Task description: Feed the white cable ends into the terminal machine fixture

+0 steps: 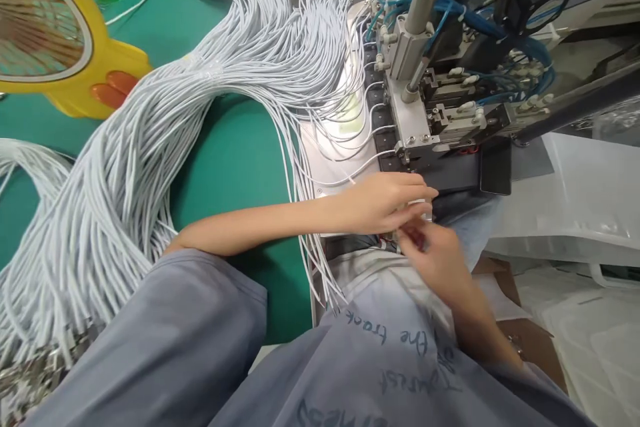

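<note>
My left hand (pixel 385 203) at front of machine (pixel 435 113), fingers pressed together, pinched end of white wire (pixel 361 175). Right hand (pixel 437 257) just below, touching left, blurred; couldn't tell grip. Wire judged light, floppy, slick: hold nr tip. Wire bundle (pixel 150 147) lay on green worktop (pixel 235 160).

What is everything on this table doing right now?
Thick bundle of thin white cables: lying loose, fanned across the green table mat.
Yellow plastic racket: lying flat.
Grey metal machine: white cables run into its black slots.
Left hand: fingers pinched.
Right hand: blurred, grip unclear.
</note>
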Demonstrator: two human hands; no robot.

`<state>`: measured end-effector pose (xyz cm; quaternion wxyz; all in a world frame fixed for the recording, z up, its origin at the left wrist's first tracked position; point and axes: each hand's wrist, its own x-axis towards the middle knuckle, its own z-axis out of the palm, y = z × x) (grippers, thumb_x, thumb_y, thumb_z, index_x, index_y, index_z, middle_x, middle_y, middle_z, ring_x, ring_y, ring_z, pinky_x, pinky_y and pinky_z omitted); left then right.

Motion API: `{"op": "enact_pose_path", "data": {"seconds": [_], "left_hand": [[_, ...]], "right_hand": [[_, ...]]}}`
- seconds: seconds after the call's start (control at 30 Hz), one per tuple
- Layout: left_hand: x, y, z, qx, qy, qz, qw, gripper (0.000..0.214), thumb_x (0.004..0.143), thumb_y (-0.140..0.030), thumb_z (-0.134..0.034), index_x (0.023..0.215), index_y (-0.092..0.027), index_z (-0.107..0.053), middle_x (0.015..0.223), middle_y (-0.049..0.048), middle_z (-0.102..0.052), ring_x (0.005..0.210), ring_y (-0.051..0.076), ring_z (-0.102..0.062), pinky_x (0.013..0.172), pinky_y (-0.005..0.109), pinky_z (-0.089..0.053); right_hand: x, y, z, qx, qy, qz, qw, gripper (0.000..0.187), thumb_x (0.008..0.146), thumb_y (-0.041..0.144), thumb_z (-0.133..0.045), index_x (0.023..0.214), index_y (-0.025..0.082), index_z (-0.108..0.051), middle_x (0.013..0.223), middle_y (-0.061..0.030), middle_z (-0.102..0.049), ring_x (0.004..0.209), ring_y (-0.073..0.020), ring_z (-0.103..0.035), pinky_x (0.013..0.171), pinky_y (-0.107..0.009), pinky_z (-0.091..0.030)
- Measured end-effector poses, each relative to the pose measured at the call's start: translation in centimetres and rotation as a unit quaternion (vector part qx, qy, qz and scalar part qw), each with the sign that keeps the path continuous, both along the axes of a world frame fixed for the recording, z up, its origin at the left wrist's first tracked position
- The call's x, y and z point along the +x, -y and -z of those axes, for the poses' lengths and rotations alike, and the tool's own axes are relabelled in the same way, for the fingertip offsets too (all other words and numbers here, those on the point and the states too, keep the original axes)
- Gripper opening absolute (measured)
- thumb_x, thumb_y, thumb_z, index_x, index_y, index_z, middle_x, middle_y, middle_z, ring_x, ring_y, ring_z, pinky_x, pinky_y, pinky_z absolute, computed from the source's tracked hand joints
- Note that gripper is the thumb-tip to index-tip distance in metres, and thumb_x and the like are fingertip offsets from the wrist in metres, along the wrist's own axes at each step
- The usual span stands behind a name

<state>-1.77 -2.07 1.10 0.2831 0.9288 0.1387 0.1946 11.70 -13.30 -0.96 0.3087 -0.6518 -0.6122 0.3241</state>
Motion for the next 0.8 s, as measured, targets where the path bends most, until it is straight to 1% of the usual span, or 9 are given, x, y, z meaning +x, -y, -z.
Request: {"op": "enact_pose_path", "data": {"seconds": [0.07, 0.13, 0.17, 0.23, 0.3, 0.43, 0.53, 0.63, 0.8], "left_hand": [[0.0, -0.2, 0.4, -0.064, 0.014, 0.009, 0.998, 0.033, 0.095, -0.029, -0.038, 0.115, -0.011, -0.057, 0.102, 0.0112, -0.064, 0.087, 0.014, -0.061, 0.073, 0.024, -0.047], [0.1, -0.7, 0.9, -0.081, 0.027, -0.003, 0.996, 0.032, 0.094, -0.031, -0.043, 0.114, -0.011, -0.058, 0.097, 0.0106, -0.064, 0.083, 0.014, -0.061, 0.070, 0.024, -0.048], [0.2, -0.9, 1.1, -0.078, 0.041, -0.010, 0.996, 0.030, 0.093, -0.030, -0.045, 0.112, -0.011, -0.060, 0.093, 0.0097, -0.064, 0.080, 0.014, -0.061, 0.069, 0.024, -0.048], [0.3, -1.3, 1.3, -0.068, 0.076, -0.021, 0.995, 0.025, 0.093, -0.024, -0.044, 0.105, -0.013, -0.063, 0.085, 0.0073, -0.063, 0.076, 0.012, -0.060, 0.066, 0.023, -0.047], [0.3, -1.4, 1.2, -0.058, 0.108, -0.025, 0.992, 0.024, 0.092, -0.019, -0.044, 0.098, -0.014, -0.066, 0.078, 0.0052, -0.061, 0.071, 0.010, -0.058, 0.063, 0.021, -0.046], [0.3, -1.2, 0.9, -0.052, 0.140, -0.033, 0.988, 0.019, 0.089, -0.016, -0.049, 0.087, -0.013, -0.067, 0.072, 0.0034, -0.059, 0.064, 0.009, -0.054, 0.057, 0.019, -0.044], [0.3, -1.1, 0.9, -0.069, 0.142, -0.007, 0.987, 0.020, 0.089, -0.014, -0.047, 0.091, -0.014, -0.067, 0.075, 0.0043, -0.060, 0.067, 0.009, -0.055, 0.059, 0.020, -0.045], [0.4, -1.0, 0.9, -0.072, 0.140, 0.007, 0.988, 0.023, 0.089, -0.013, -0.044, 0.091, -0.013, -0.067, 0.076, 0.0051, -0.060, 0.068, 0.010, -0.056, 0.060, 0.020, -0.045], [0.3, -1.0, 0.9, -0.021, 0.134, -0.049, 0.990, 0.018, 0.086, -0.014, -0.050, 0.082, -0.011, -0.067, 0.066, 0.0022, -0.056, 0.059, 0.008, -0.051, 0.053, 0.018, -0.040]], "right_hand": [[1.4, -0.8, -0.6, 0.051, -0.052, 0.083, 0.994, 0.005, 0.078, 0.022, -0.059, 0.074, 0.019, -0.060, 0.065, 0.0006, -0.062, 0.057, -0.0117, -0.054, 0.055, -0.024, -0.042], [2.3, -1.7, -0.8, 0.088, -0.117, 0.141, 0.979, 0.008, 0.075, 0.026, -0.064, 0.076, 0.019, -0.060, 0.070, -0.0007, -0.063, 0.063, -0.0131, -0.057, 0.057, -0.025, -0.046], [2.5, -2.1, -0.8, 0.097, -0.151, 0.153, 0.972, 0.011, 0.072, 0.028, -0.067, 0.077, 0.020, -0.060, 0.071, -0.0010, -0.064, 0.064, -0.0136, -0.059, 0.058, -0.025, -0.047], [2.7, -2.6, -0.7, 0.103, -0.216, 0.141, 0.961, 0.018, 0.070, 0.032, -0.069, 0.081, 0.020, -0.061, 0.073, -0.0016, -0.064, 0.065, -0.0145, -0.060, 0.060, -0.027, -0.050], [2.5, -2.9, -0.4, 0.101, -0.273, 0.119, 0.949, 0.023, 0.072, 0.037, -0.067, 0.087, 0.020, -0.063, 0.074, -0.0026, -0.065, 0.067, -0.0154, -0.061, 0.064, -0.030, -0.052], [1.8, -3.1, 0.2, 0.131, -0.323, 0.147, 0.926, 0.017, 0.079, 0.036, -0.062, 0.084, 0.020, -0.066, 0.069, -0.0008, -0.062, 0.060, -0.0125, -0.058, 0.059, -0.028, -0.049], [1.4, -3.4, 0.3, 0.176, -0.311, 0.137, 0.924, 0.009, 0.078, 0.029, -0.065, 0.079, 0.021, -0.069, 0.069, 0.0003, -0.059, 0.059, -0.0108, -0.054, 0.054, -0.025, -0.044], [1.2, -3.6, 0.1, 0.211, -0.260, 0.126, 0.934, 0.007, 0.078, 0.023, -0.064, 0.081, 0.022, -0.071, 0.074, -0.0003, -0.059, 0.066, -0.0115, -0.055, 0.056, -0.025, -0.044], [0.6, -3.4, -0.2, 0.259, -0.063, 0.178, 0.947, 0.009, 0.080, 0.021, -0.062, 0.082, 0.020, -0.071, 0.064, 0.0014, -0.052, 0.056, -0.0092, -0.044, 0.052, -0.024, -0.039]]}}
